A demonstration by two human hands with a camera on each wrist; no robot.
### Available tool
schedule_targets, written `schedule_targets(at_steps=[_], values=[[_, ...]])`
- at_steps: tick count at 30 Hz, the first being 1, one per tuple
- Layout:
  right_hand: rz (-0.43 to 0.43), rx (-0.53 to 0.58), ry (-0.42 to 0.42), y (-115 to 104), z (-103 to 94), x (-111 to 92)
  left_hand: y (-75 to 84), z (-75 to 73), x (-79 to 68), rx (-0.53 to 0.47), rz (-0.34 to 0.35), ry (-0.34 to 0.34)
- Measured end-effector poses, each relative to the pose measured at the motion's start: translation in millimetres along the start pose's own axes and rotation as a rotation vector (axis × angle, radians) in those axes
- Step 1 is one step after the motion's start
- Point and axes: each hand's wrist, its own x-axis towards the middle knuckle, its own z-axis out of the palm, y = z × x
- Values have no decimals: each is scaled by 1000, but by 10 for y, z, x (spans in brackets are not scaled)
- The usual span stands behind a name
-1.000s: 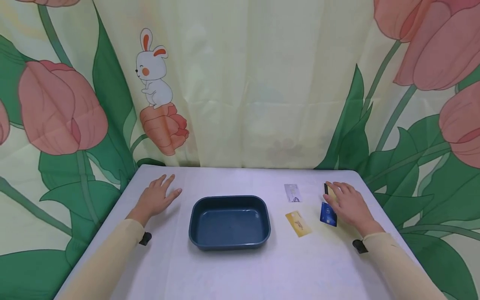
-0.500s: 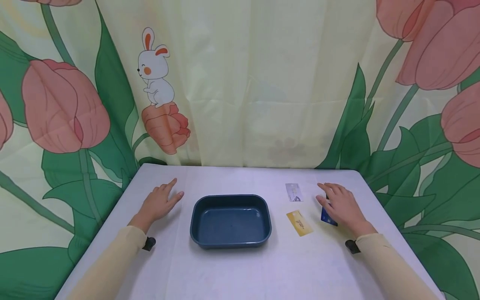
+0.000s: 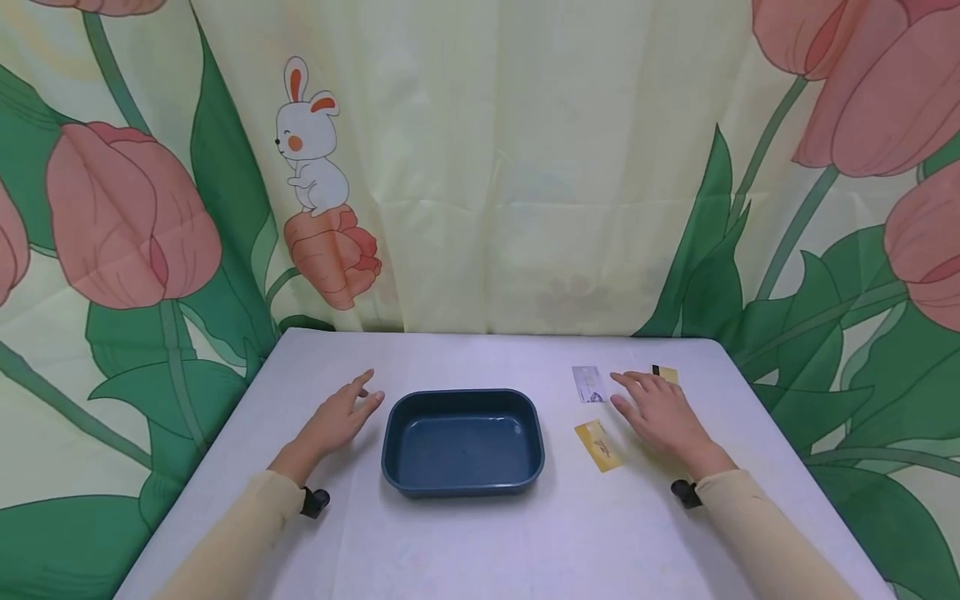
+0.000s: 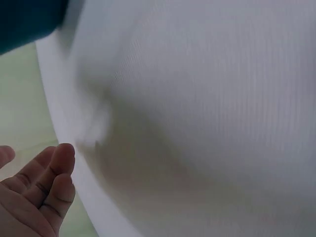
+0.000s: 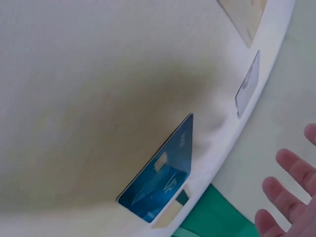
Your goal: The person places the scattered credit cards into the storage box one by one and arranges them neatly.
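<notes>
My left hand hovers left of a dark blue rectangular tray, apart from it, its fingers loosely bent with nothing in them. On the right side, my right hand is held above the table with fingers spread, holding nothing. A blue bank card lies flat below it, hidden behind the hand in the head view. Just past the fingers is a pale yellow card with a black stripe. A silver card and a gold card lie between the right hand and the tray.
A white cloth covers the table. Behind it hangs a curtain printed with tulips and a rabbit. In the left wrist view, a corner of the tray shows at the upper left.
My right hand has moved left, covering the blue card and exposing the striped yellow one. My left hand has shifted right, nearer the tray. The cards and tray stay in place.
</notes>
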Motion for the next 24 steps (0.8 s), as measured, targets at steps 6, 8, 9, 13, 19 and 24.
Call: schedule_targets(at_steps=[6, 8, 9, 13, 19, 24], values=[[2, -8, -30, -92, 52, 5, 91, 70, -94, -99, 15, -1], [-8, -10, -29, -110, 58, 9, 117, 94, -110, -135, 19, -17], [-13, -13, -30, -114, 63, 14, 129, 104, -118, -156, 21, -23], [-45, -21, -66, -123, 66, 8, 183, 147, -136, -228, 19, -39], [-66, -21, -144, -152, 78, -13, 250, 166, -166, -300, 6, -75], [-67, 3, -188, -198, 76, -38, 289, 152, -183, -436, -9, -154]])
